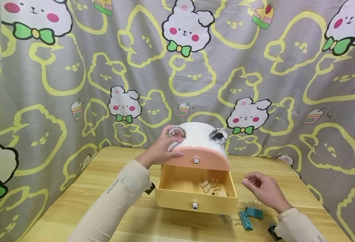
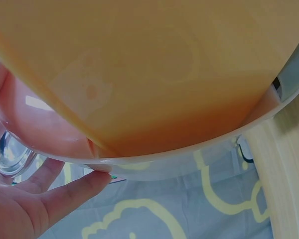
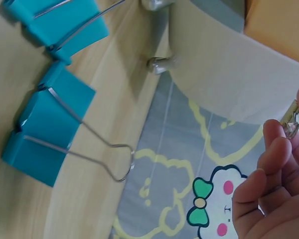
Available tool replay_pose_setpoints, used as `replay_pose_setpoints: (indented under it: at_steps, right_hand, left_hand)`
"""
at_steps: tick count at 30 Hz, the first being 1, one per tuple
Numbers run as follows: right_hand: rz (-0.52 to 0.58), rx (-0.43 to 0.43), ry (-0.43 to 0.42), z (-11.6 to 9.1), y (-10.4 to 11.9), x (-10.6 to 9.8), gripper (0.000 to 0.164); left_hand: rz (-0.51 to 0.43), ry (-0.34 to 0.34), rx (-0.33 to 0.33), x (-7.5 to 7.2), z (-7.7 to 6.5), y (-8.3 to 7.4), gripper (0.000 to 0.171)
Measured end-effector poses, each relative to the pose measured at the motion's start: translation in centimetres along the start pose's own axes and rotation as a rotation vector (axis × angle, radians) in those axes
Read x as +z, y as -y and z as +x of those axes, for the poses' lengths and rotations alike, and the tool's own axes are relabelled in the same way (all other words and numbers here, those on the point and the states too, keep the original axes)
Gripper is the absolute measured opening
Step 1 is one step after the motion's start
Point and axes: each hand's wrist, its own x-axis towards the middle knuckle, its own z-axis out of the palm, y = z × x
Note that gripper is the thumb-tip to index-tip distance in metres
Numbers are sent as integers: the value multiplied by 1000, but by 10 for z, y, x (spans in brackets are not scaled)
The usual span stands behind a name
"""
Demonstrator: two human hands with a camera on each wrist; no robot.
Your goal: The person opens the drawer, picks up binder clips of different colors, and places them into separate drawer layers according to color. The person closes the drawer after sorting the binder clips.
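Note:
A small drawer box has a white rounded top (image 1: 197, 136), a peach upper drawer (image 1: 204, 158) and a pulled-out yellow lower drawer (image 1: 177, 198). Several small cream binder clips (image 1: 207, 187) lie at the right inside that drawer. My left hand (image 1: 162, 148) rests on the box's upper left corner, fingers spread by a silver ring (image 1: 177, 133), thumb against the peach front. Right of the drawer, my right hand (image 1: 263, 188) pinches a small pale binder clip (image 3: 290, 119) between thumb and fingertips; the fingers partly hide it.
Teal binder clips (image 1: 254, 212) lie on the wooden table (image 1: 104, 188) to the right, near the drawer's front corner. A second silver ring (image 1: 219, 136) sticks out of the box top. A patterned curtain (image 1: 153, 74) hangs behind the table.

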Motion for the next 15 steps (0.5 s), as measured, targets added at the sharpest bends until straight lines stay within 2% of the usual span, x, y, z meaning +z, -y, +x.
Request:
replay_pose_setpoints:
  at_steps: [8,15]
  right_hand:
    - [21,-49,-31,0,11,0,18]
    - [29,-59,-49,0,21,-3,14]
  left_hand:
    - [13,-1,-4,0,0,1,48]
    - [5,-4,14,-1,0,0,47]
